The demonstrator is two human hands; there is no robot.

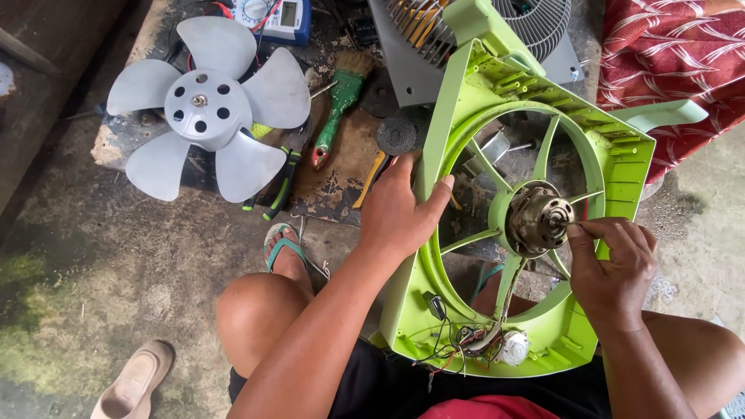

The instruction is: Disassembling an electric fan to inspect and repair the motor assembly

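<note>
There is a single view, from a camera worn on the person's head, looking steeply down over the lap and knees to the concrete floor (101, 264). It sits close: the forearms enter from the bottom edge, and the left hand (400, 209) and right hand (613, 268) lie in the lower middle of the frame, near the lens. The green fan housing (497, 85) fills the centre and right, tilted toward the camera. Farther up, at the top edge, the low table (341, 167) with the grey fan blade (208, 107) is seen from above, partly cut off
</note>
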